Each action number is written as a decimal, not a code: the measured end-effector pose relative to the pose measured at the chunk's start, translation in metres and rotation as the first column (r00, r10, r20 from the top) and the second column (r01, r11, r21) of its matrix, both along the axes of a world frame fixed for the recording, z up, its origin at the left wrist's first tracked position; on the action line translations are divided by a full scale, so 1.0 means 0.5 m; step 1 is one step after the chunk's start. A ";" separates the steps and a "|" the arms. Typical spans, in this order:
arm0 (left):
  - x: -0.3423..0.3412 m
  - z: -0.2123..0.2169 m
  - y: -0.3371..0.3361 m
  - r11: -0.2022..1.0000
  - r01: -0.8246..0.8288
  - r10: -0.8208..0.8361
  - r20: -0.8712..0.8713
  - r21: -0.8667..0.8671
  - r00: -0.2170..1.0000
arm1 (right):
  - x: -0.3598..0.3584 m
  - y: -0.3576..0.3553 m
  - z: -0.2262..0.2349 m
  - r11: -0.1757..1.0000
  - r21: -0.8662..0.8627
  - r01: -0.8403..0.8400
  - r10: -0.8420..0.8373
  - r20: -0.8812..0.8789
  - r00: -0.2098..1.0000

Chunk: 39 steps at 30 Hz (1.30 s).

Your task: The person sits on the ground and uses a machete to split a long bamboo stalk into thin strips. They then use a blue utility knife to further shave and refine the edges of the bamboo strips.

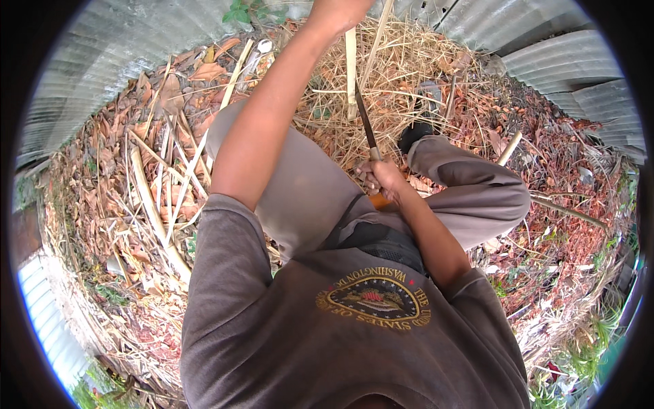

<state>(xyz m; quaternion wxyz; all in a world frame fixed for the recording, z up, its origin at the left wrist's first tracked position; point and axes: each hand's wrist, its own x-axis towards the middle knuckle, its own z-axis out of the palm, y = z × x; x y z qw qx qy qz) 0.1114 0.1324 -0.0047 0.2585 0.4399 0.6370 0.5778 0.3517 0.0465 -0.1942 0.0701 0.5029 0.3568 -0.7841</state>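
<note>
My right hand (385,176) is closed round the pale handle of a long, narrow knife (366,121), in front of my lap. Its dark blade points away from me, the tip beside a pale split strip, seemingly bamboo (351,68). At the far edge of the view my left hand (342,9) is partly cut off. The pale strip comes down from under this hand, which appears to grip it. A second thin strip (378,46) slants close by, to the right of the first. Something orange (379,200) lies just under my right hand.
Pale shavings (409,54) are heaped beyond my legs, over dry brown leaves (102,191). Several long strips and a thicker pale stick (151,198) lie on the left. Corrugated metal sheets (558,61) stand along the far side. A thin branch (569,211) lies right of my knee.
</note>
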 end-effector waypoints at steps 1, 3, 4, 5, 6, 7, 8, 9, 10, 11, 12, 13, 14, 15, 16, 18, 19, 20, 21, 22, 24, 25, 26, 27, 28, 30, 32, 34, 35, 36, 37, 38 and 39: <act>0.002 -0.005 0.002 0.999 0.015 -0.015 -0.010 -0.039 1.000 | 0.004 -0.001 0.001 0.996 -0.077 0.034 -0.038 -0.049 0.998; 0.018 0.018 -0.004 0.992 0.053 -0.057 -0.033 -0.117 0.998 | 0.004 -0.001 0.010 0.968 -0.233 0.097 -0.132 -0.143 0.981; 0.020 0.019 -0.003 0.993 0.067 -0.069 -0.021 -0.102 0.997 | 0.004 0.002 0.018 0.968 -0.235 0.091 -0.128 -0.150 0.980; 0.019 0.018 -0.004 0.993 0.078 -0.079 -0.010 -0.089 0.997 | 0.007 0.002 0.017 0.958 -0.272 0.094 -0.149 -0.187 0.971; 0.018 0.017 -0.004 0.993 0.088 -0.088 0.001 -0.074 0.996 | 0.011 0.001 0.012 0.946 -0.309 0.095 -0.169 -0.223 0.960; 0.014 0.017 -0.004 0.993 0.094 -0.095 -0.003 -0.064 0.995 | 0.013 0.003 0.006 0.934 -0.345 0.092 -0.188 -0.258 0.948; 0.013 0.016 -0.006 0.993 0.099 -0.100 -0.003 -0.057 0.995 | 0.017 0.003 -0.007 0.923 -0.374 0.093 -0.210 -0.284 0.936; 0.013 0.016 -0.006 0.993 0.103 -0.104 -0.003 -0.049 0.995 | 0.019 0.003 -0.020 0.911 -0.402 0.093 -0.231 -0.310 0.922; 0.017 0.015 -0.007 0.994 0.101 -0.101 0.001 -0.043 0.995 | 0.023 0.004 -0.031 0.898 -0.430 0.092 -0.252 -0.334 0.908; 0.025 0.018 -0.012 0.994 0.098 -0.098 0.003 -0.040 0.995 | 0.021 0.005 -0.033 0.896 -0.434 0.088 -0.256 -0.345 0.903; 0.028 0.020 -0.016 0.995 0.095 -0.095 0.005 -0.037 0.996 | 0.019 0.006 -0.034 0.895 -0.439 0.085 -0.259 -0.355 0.898; 0.025 0.025 -0.017 0.994 0.085 -0.086 -0.009 -0.073 0.996 | 0.017 0.006 -0.034 0.893 -0.443 0.082 -0.263 -0.365 0.893; 0.019 0.032 -0.017 0.992 0.076 -0.079 -0.021 -0.104 0.997 | 0.021 0.008 -0.035 0.849 -0.524 0.064 -0.330 -0.432 0.840; 0.016 0.036 -0.018 0.989 0.067 -0.072 -0.032 -0.135 0.997 | 0.031 0.008 -0.037 0.800 -0.599 0.037 -0.400 -0.487 0.777; 0.015 0.037 -0.018 0.990 0.065 -0.070 -0.037 -0.129 0.997 | 0.037 0.008 -0.038 0.746 -0.665 0.000 -0.471 -0.528 0.706; 0.015 0.041 -0.019 0.991 0.055 -0.062 -0.053 -0.119 0.997 | 0.034 0.006 -0.043 0.758 -0.652 0.031 -0.472 -0.515 0.716; 0.017 0.042 -0.019 0.991 0.043 -0.051 -0.068 -0.126 0.996 | 0.032 0.005 -0.044 0.764 -0.644 0.047 -0.473 -0.508 0.720; 0.016 0.043 -0.018 0.991 0.030 -0.042 -0.088 -0.133 0.995 | 0.022 0.008 -0.031 0.836 -0.539 0.101 -0.394 -0.461 0.795; 0.011 0.040 -0.021 0.990 0.008 -0.023 -0.105 -0.141 0.994 | 0.012 0.014 -0.005 0.898 -0.421 0.131 -0.311 -0.394 0.865; -0.003 0.027 -0.016 0.991 -0.016 0.009 -0.054 -0.131 0.999 | 0.000 0.020 0.019 0.946 -0.291 0.144 -0.236 -0.311 0.921; -0.011 0.016 -0.013 0.996 -0.023 0.018 -0.054 -0.084 0.998 | -0.020 0.016 0.049 0.991 -0.045 0.125 -0.131 -0.173 0.976; -0.011 0.010 -0.014 0.998 -0.023 0.020 -0.054 -0.063 0.998 | -0.029 0.009 0.057 0.992 0.076 0.099 -0.092 -0.093 0.991; -0.009 0.007 -0.011 0.998 -0.043 0.042 -0.051 -0.038 0.998 | -0.035 0.005 0.061 0.970 0.244 0.001 0.004 -0.017 1.000; -0.007 0.003 -0.009 0.998 -0.064 0.063 -0.048 -0.013 0.997 | -0.039 -0.002 0.044 0.918 0.395 -0.012 0.018 -0.010 1.000; -0.005 0.001 -0.006 0.996 -0.085 0.085 -0.044 0.012 0.995 | -0.040 -0.012 0.013 0.843 0.537 -0.026 0.031 -0.001 1.000; -0.002 0.004 -0.006 0.987 -0.158 0.153 -0.111 -0.039 0.982 | -0.054 -0.016 0.008 0.703 0.711 -0.014 0.039 -0.019 0.999; 0.000 -0.002 -0.002 0.976 -0.214 0.209 -0.128 -0.033 0.970 | -0.071 -0.003 0.016 0.601 0.798 0.042 0.041 -0.084 0.996; -0.001 -0.014 0.003 0.967 -0.255 0.256 -0.090 0.026 0.962 | -0.089 0.011 0.016 0.567 0.823 0.021 0.050 -0.060 0.997; -0.003 -0.016 0.003 0.964 -0.265 0.266 -0.098 0.025 0.959 | -0.096 0.018 0.014 0.549 0.836 0.013 0.051 -0.050 0.997; -0.001 -0.014 0.004 0.962 -0.271 0.272 -0.105 0.027 0.957 | -0.092 0.019 -0.005 0.509 0.861 -0.021 0.055 -0.008 0.998; 0.001 -0.013 0.005 0.961 -0.276 0.278 -0.111 0.028 0.954 | -0.069 0.011 -0.059 0.562 0.813 -0.154 0.070 0.139 0.988; 0.000 -0.018 0.008 0.962 -0.274 0.274 -0.091 0.010 0.957 | -0.035 0.000 -0.129 0.609 0.744 -0.276 0.090 0.281 0.955; -0.008 -0.032 0.011 0.961 -0.276 0.275 -0.073 -0.006 0.959 | -0.017 -0.002 -0.166 0.648 0.656 -0.387 0.122 0.412 0.903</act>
